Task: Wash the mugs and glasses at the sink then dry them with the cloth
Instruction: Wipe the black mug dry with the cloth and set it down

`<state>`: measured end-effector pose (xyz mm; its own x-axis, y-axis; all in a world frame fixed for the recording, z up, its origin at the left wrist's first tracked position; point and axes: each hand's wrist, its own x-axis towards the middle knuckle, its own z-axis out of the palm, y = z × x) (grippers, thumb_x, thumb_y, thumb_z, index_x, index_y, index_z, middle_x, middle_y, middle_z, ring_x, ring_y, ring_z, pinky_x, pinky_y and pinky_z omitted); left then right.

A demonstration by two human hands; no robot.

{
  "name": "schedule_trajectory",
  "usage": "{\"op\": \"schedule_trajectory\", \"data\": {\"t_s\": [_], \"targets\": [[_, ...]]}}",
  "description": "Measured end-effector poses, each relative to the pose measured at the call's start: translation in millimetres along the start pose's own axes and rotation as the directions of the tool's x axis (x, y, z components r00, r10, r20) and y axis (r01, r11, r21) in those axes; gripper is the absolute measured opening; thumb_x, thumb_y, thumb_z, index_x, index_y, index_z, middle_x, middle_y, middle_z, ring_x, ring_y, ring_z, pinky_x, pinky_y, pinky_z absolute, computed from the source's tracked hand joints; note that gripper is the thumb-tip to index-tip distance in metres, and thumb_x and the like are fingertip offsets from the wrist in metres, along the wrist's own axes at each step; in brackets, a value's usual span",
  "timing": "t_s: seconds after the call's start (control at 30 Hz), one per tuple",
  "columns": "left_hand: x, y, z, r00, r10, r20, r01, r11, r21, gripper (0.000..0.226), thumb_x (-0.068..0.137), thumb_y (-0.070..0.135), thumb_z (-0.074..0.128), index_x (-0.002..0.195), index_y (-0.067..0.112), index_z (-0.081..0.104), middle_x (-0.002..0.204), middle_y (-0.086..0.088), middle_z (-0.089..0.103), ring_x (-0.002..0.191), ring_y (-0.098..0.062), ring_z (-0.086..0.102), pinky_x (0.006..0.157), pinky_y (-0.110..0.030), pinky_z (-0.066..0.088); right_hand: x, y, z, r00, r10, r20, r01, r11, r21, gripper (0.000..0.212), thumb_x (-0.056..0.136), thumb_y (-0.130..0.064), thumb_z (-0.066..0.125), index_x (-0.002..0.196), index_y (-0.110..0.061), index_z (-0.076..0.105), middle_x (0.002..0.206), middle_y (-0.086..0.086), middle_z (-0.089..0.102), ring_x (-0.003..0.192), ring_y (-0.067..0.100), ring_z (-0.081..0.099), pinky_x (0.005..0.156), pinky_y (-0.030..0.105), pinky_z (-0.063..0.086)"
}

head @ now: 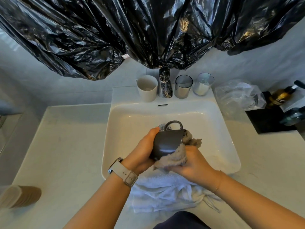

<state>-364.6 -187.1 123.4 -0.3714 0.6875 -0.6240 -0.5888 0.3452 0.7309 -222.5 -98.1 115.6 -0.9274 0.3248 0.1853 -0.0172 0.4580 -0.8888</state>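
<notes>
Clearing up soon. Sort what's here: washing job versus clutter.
Job: grey mug, cloth, left hand, right hand, white mug, two glasses, tap, sink.

Clutter: soap bottle, plastic bag, white towel.

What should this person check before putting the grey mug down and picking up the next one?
1. Left hand holding the dark grey ceramic mug firmly: ok.
2. Right hand gripping the beige fluffy cloth: ok.
3. Cloth touching the mug: ok.
4. Mug inside dry: cannot tell.
5. Chrome tap off: ok, no stream visible.
6. White ceramic mug waiting upright behind the white basin: ok.
</notes>
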Motion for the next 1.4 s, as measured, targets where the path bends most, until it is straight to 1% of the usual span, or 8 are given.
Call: {"op": "schedule_trajectory", "data": {"t_s": [0.1,0.23,0.47,0.7,0.83,1.07,1.23,1.4], "targets": [[3.1,-4.9,8.2,0.999,-0.054,-0.009,0.054,0.998,-0.019,0.044,0.098,0.051,0.044,0.111,0.015,0.067,0.083,-0.005,0.073,0.076,-0.02,0.069,0.067,-0.032,0.054,-4.5,14.7,-11.5,0.99,-0.12,0.072,0.128,0.987,-0.102,0.02,0.086,-0.031,0.069,0.105,-0.028,0.071,0.097,-0.021,0.071,0.09,0.001,0.068,0.078,0.021,0.055],[10.2,-12.0,22.7,0.976,0.164,-0.144,-0.161,0.986,0.032,0.045,0.103,0.049,0.037,0.11,0.015,0.065,0.09,-0.008,0.077,0.085,-0.02,0.073,0.074,-0.03,0.058,5.5,10.3,-7.9,0.955,0.276,-0.111,-0.229,0.919,0.32,0.039,0.076,0.004,0.077,0.077,-0.035,0.071,0.077,-0.024,0.072,0.081,-0.01,0.067,0.071,0.024,0.056],[6.3,-46.9,23.4,0.753,0.626,-0.205,-0.393,0.676,0.623,0.037,0.101,0.051,0.031,0.117,0.022,0.046,0.103,-0.003,0.055,0.083,-0.013,0.056,0.072,-0.038,0.051,52.8,2.2,-22.1,0.551,0.795,0.254,-0.684,0.255,0.683,0.024,0.091,-0.033,0.064,0.095,-0.012,0.074,0.084,0.006,0.076,0.072,0.016,0.073,0.059,0.023,0.055],[7.7,-29.7,2.8,0.887,0.428,-0.177,-0.363,0.88,0.306,0.042,0.095,0.032,0.034,0.123,0.006,0.052,0.118,-0.004,0.056,0.103,-0.019,0.054,0.092,-0.033,0.045,44.0,2.6,4.3,0.748,0.661,-0.065,-0.484,0.61,0.627,0.024,0.091,-0.035,0.064,0.093,-0.013,0.076,0.086,0.008,0.077,0.084,0.019,0.074,0.073,0.027,0.057],[19.0,-13.0,-5.4,0.99,-0.042,-0.136,0.02,0.986,-0.164,0.045,0.1,0.047,0.042,0.094,0.01,0.067,0.081,-0.009,0.07,0.08,-0.021,0.066,0.074,-0.034,0.053,28.7,9.4,8.3,0.957,0.266,-0.119,-0.26,0.964,0.062,0.022,0.092,-0.029,0.065,0.093,-0.009,0.074,0.083,0.006,0.074,0.081,0.018,0.07,0.073,0.027,0.055],[14.5,-7.7,-1.0,0.972,-0.226,-0.068,0.18,0.896,-0.406,0.028,0.076,0.034,0.066,0.09,0.01,0.07,0.073,-0.01,0.066,0.065,-0.025,0.063,0.066,-0.035,0.047,18.4,29.9,-30.9,0.911,-0.384,0.151,0.409,0.798,-0.442,0.012,0.077,-0.008,0.051,0.069,-0.005,0.06,0.065,0.013,0.064,0.062,0.019,0.054,0.06,0.018,0.046],[19.2,-13.5,20.0,0.976,-0.075,-0.203,-0.014,0.914,-0.406,0.045,0.099,0.047,0.044,0.105,0.007,0.064,0.088,-0.013,0.069,0.084,-0.026,0.066,0.083,-0.039,0.053,7.7,27.5,0.1,0.965,0.046,-0.257,-0.028,0.997,0.07,0.018,0.084,-0.002,0.063,0.088,-0.019,0.066,0.082,0.004,0.069,0.079,0.012,0.063,0.07,0.02,0.052],[7.5,-54.8,34.7,0.756,0.527,-0.389,-0.405,0.843,0.355,0.033,0.103,0.044,0.028,0.109,0.017,0.045,0.107,-0.012,0.055,0.079,0.006,0.055,0.066,-0.007,0.042,38.7,19.7,12.8,0.685,0.643,-0.342,-0.407,0.728,0.552,0.028,0.1,-0.029,0.05,0.086,-0.018,0.072,0.086,0.002,0.075,0.087,0.017,0.071,0.073,0.028,0.057]]}}
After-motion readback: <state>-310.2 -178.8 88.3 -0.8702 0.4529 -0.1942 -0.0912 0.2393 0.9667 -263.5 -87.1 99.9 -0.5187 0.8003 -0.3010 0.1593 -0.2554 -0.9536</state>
